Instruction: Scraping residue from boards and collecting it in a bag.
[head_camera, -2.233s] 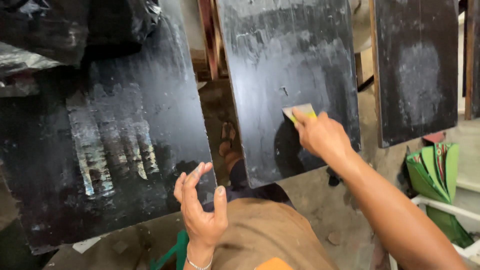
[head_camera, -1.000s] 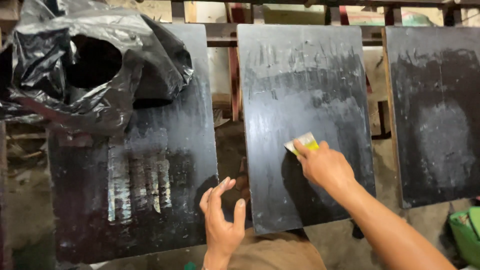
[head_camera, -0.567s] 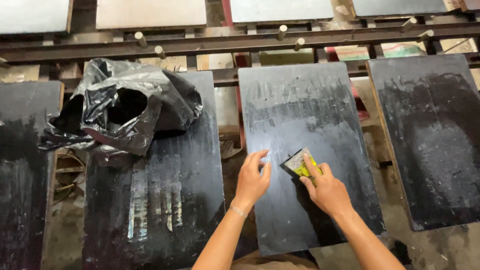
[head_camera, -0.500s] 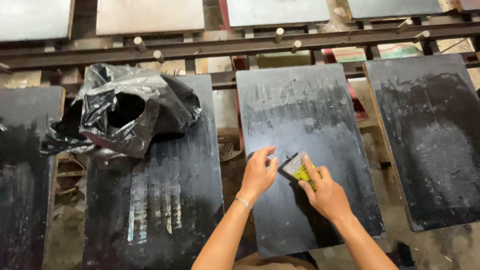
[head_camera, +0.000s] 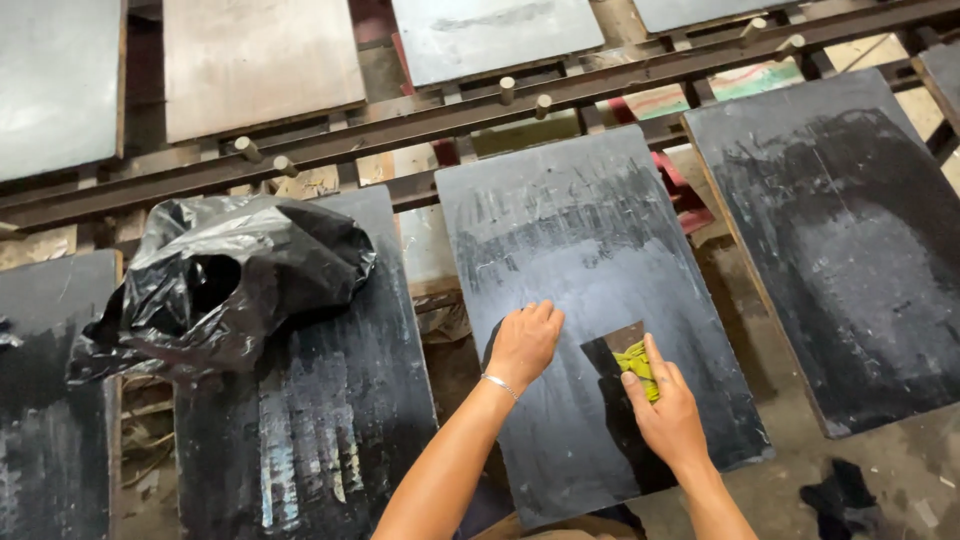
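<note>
on the middle black panel (head_camera: 600, 300), your left hand (head_camera: 522, 345) lies flat and empty; just beside it your right hand (head_camera: 668, 420) grips a yellow-handled scraper (head_camera: 632, 352).

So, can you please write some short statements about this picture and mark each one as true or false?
1. The right hand holds a scraper with a yellow handle. True.
2. The left hand holds the black plastic bag. False: it rests flat on the middle black board.
3. The bag lies on the board to the left. True.
4. Both hands are on different boards. False: both are on the middle one.
</note>
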